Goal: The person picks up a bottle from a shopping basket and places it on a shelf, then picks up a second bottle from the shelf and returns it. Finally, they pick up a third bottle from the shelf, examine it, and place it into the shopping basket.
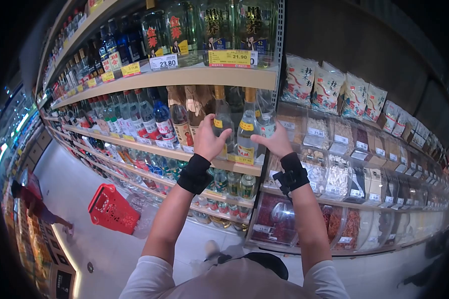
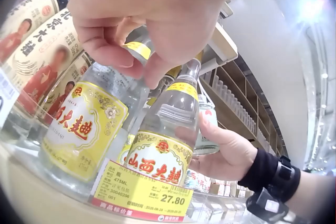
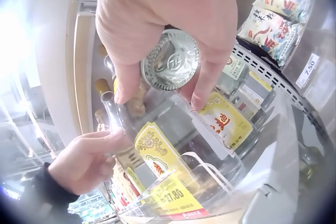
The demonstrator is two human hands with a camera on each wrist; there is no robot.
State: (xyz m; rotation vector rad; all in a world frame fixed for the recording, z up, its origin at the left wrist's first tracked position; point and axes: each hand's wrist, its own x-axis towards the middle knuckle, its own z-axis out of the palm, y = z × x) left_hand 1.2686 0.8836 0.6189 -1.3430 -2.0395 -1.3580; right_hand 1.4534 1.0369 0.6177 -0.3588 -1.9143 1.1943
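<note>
My left hand (image 1: 212, 141) is at the shelf front, its thumb and fingers round the neck and shoulder of a clear glass liquor bottle (image 2: 79, 129) with a yellow label. Beside it stands a second yellow-labelled bottle (image 1: 246, 134), upright behind a yellow 27.80 price tag (image 2: 140, 192). To the right of that one, my right hand (image 1: 278, 140) grips a clear glass bottle (image 1: 266, 122) with a pale green label. Its round embossed base (image 3: 172, 60) faces the right wrist camera, between thumb and fingers. More yellow-labelled glass (image 3: 226, 119) shows behind that hand.
Paper-wrapped bottles (image 1: 178, 112) stand left of my left hand. A shelf board (image 1: 184, 79) with large bottles runs overhead. To the right are white bags (image 1: 299, 79) and clear bulk-food bins (image 1: 317, 132). A red basket (image 1: 113, 209) sits on the floor, with a person (image 1: 37, 199) beyond it.
</note>
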